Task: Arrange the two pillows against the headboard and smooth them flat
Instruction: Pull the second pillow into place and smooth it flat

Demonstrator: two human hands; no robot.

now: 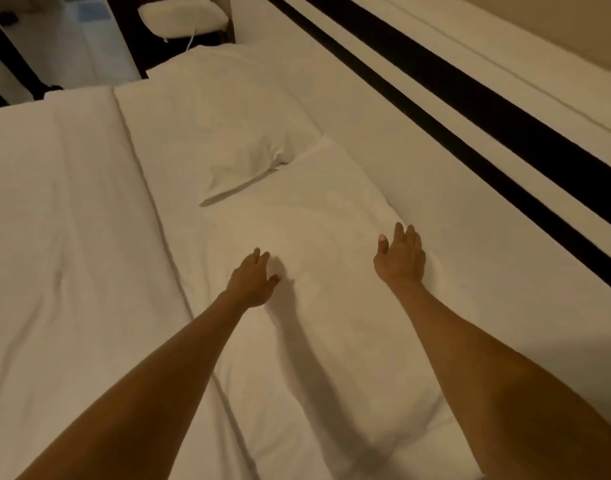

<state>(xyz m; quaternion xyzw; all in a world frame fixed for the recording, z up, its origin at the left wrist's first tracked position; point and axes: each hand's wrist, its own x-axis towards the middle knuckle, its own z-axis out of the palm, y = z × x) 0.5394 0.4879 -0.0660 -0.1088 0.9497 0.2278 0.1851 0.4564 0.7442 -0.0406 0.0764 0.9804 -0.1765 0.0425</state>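
Two white pillows lie end to end along the pale headboard (418, 140), which carries two dark stripes. The near pillow (317, 216) runs from the frame's bottom toward the middle; the far pillow (227, 116) lies beyond it, one corner overlapping the near one. My left hand (253, 280) rests open on the near pillow's top, fingers spread. My right hand (401, 256) lies open on that pillow's headboard-side edge, fingers pointing away from me. Both forearms reach in from the bottom of the frame.
A white duvet (61, 237) covers the bed to the left, with a folded seam beside the pillows. Past the bed's far end stand a dark chair with a pale cushion (182, 17) and a white cord; light floor shows at top left.
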